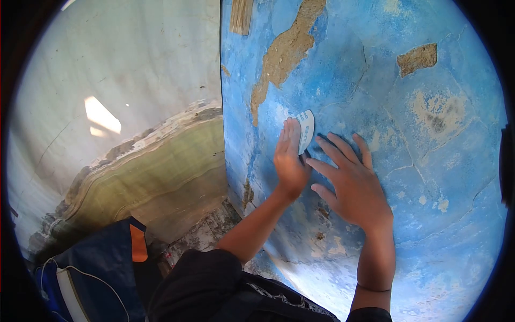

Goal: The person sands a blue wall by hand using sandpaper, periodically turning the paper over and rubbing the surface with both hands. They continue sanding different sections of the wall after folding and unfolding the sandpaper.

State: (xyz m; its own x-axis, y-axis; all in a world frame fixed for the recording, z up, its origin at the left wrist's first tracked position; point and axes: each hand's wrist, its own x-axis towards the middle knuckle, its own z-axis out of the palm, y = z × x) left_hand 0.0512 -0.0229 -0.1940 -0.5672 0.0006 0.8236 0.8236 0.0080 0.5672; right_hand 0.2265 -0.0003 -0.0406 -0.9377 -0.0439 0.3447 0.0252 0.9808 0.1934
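— Where's that white printed sheet [307,130]?
— Up against the blue wall [373,112], held under the left hand [290,161], fingers close together.
— And the right hand [354,188]?
— Just beside it, fingers spread wide; whether it touches the wall, I can't tell.

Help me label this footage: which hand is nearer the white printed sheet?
Left. The left hand is at the white printed sheet, fingers over its left part; the right hand is spread lower and farther right, apart from it.
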